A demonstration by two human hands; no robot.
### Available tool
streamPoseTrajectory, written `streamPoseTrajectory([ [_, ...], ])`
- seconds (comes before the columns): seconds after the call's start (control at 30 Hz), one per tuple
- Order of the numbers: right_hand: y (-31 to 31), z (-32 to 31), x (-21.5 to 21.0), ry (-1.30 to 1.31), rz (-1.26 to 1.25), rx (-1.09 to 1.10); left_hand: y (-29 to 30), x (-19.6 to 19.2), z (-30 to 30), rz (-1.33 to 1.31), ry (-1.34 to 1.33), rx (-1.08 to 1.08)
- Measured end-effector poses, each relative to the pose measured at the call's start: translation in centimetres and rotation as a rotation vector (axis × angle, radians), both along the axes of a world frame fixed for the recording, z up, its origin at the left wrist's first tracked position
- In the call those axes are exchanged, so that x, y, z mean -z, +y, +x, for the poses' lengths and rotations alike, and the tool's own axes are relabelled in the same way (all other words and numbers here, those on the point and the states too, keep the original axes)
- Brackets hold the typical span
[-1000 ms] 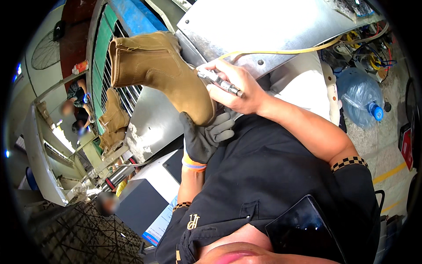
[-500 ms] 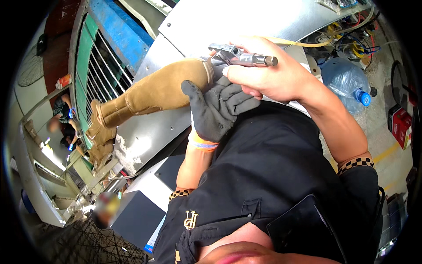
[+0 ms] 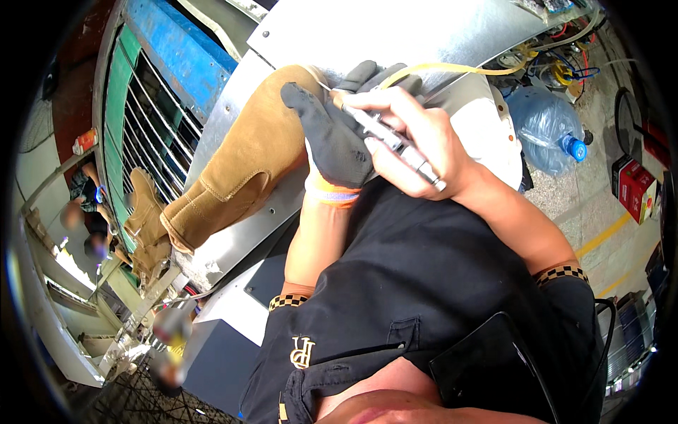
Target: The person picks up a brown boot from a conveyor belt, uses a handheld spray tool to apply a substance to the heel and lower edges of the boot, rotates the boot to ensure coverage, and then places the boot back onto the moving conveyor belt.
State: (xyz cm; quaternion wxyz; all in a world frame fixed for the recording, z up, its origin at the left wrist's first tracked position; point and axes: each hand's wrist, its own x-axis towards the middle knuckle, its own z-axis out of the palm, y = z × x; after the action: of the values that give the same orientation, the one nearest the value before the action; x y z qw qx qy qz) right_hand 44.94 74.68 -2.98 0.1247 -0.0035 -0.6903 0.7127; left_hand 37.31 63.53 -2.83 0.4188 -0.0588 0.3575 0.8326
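A tan suede boot (image 3: 240, 141) slants across the left of centre, one end at my left hand (image 3: 332, 145). That hand wears a dark grey glove with an orange cuff. Its thumb lies over the boot's near end, while the fingers reach out beyond, partly hidden by the tool. In my bare right hand (image 3: 427, 141) is a slim metal spray gun (image 3: 401, 145). Its copper-coloured end points up and left, close to the glove and the boot's edge. A yellowish hose (image 3: 459, 68) runs from near that hand to the right.
Below the boot spreads a metal worktop (image 3: 296, 42). More tan boots (image 3: 145, 219) stand at the left, near a green metal grille (image 3: 120, 106). On the right are a large clear water bottle (image 3: 544, 127), a red box (image 3: 635, 187) and tangled tubes (image 3: 565, 71). Other people appear blurred at far left.
The boot has tilted more steeply and looks nearer. My right hand has turned the spray gun, so its copper end now points left toward the glove. My left fingers have stretched upward.
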Motion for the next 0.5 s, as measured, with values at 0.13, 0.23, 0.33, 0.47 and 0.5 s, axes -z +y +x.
streamPoseTrajectory([
  [0.13,-1.5,0.1,1.4,0.143,0.12,0.124,0.0,-0.5,-0.1,0.015,0.023,0.031],
  [0.23,-0.3,0.5,0.7,0.015,0.085,0.026,-2.5,-2.1,0.1,-0.283,0.233,0.219],
  [0.33,1.3,0.0,1.6,0.01,-0.036,-0.033,-9.5,-7.2,0.6,-0.641,0.746,0.462],
  [0.47,1.1,-1.2,2.1,0.024,-0.106,-0.002,-17.5,-13.7,-2.3,0.04,1.153,0.198],
  [0.5,0.5,-1.6,2.6,0.03,-0.138,0.016,-20.7,-14.2,-3.1,-0.312,1.204,-0.065],
])
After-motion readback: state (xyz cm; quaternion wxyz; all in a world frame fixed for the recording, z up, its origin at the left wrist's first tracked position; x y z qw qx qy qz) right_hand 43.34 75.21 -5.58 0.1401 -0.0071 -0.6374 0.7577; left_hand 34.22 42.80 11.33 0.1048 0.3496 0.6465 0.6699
